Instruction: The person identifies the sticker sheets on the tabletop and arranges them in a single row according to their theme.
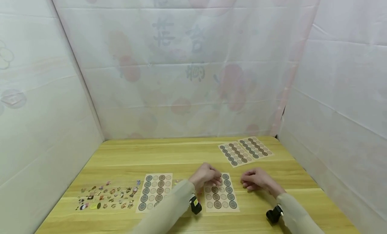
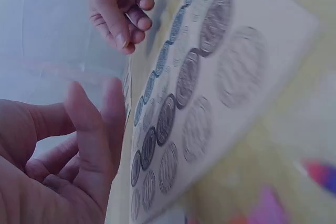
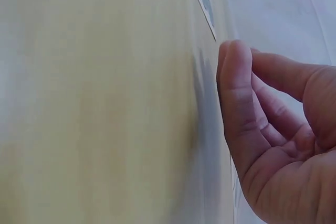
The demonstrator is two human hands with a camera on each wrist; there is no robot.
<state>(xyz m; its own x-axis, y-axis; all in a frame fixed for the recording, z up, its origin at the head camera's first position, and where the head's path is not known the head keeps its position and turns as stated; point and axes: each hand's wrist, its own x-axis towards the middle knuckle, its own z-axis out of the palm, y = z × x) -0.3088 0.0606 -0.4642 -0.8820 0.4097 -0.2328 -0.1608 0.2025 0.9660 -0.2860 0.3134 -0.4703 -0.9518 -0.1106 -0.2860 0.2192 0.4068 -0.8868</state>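
A sheet of round seal stickers (image 1: 216,197), printed in blue, brown and pale circles, lies flat on the table. My left hand (image 1: 208,176) is over its upper left part, fingers bent and nothing seen between them; in the left wrist view the sheet (image 2: 210,82) stretches beside the fingers. Whether they touch the paper I cannot tell. To the right of the sheet, just above the wood, is my right hand (image 1: 255,179). Its fingers hang loosely curled with nothing visible in them, and in the right wrist view the hand (image 3: 273,129) is seen apart from the sheet.
A similar sticker sheet (image 1: 147,202) lies left, partly behind the left sleeve. Further left is a clear sheet of small colourful stickers (image 1: 112,197). Two more circle sheets (image 1: 228,157) (image 1: 262,152) lie at the back right. Printed cloth (image 1: 187,92) encloses the wooden table (image 1: 151,153).
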